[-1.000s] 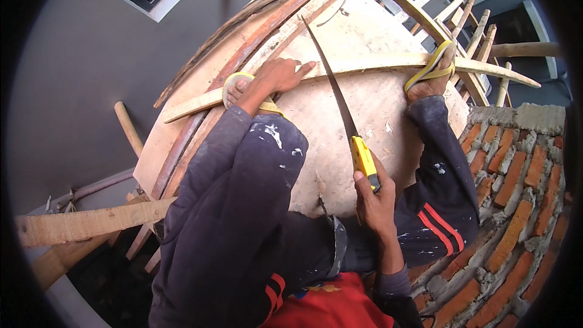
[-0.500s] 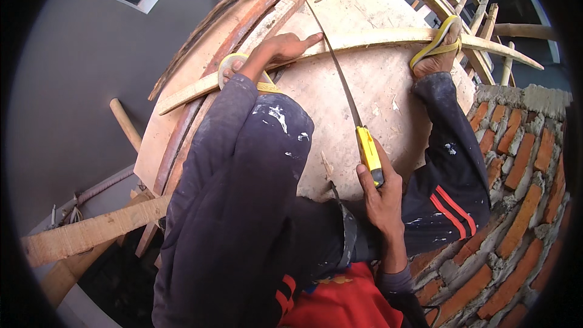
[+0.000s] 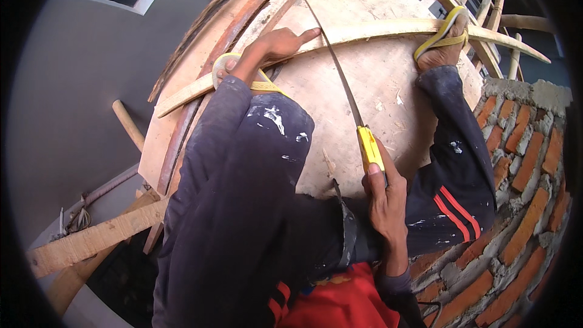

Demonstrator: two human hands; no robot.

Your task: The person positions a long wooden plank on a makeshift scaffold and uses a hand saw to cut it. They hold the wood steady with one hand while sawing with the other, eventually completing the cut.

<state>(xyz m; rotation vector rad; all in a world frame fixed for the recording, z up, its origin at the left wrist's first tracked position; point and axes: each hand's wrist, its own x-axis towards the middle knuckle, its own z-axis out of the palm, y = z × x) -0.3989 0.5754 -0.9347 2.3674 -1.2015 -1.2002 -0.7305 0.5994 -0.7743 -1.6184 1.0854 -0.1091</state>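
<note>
A long, slightly curved pale wooden strip [image 3: 388, 29] lies across the board in front of me. My left hand [image 3: 276, 47] is closed over the strip on the left, its thumb stretched toward the saw blade. In my right hand [image 3: 388, 200] is a handsaw [image 3: 370, 149] with a yellow and black handle. Its thin, tapering blade crosses the strip just beside my left thumb, tip pointing away from me. My feet, in yellow-edged sandals, rest at the strip: the left sandal [image 3: 267, 86] beside my left hand, the right sandal [image 3: 440, 39] toward its right end.
The broad pale board [image 3: 358, 103] carries wood chips and several long timbers [image 3: 243, 21] along its far left edge. A brick wall [image 3: 516, 170] rises at the right. Wooden poles [image 3: 486, 9] cross at the far right. A rough plank [image 3: 100, 237] juts out at the lower left.
The view has shifted slightly. My right hand sits a little differently on the saw handle, its thumb covering the black lower end. My left hand still holds the strip.
</note>
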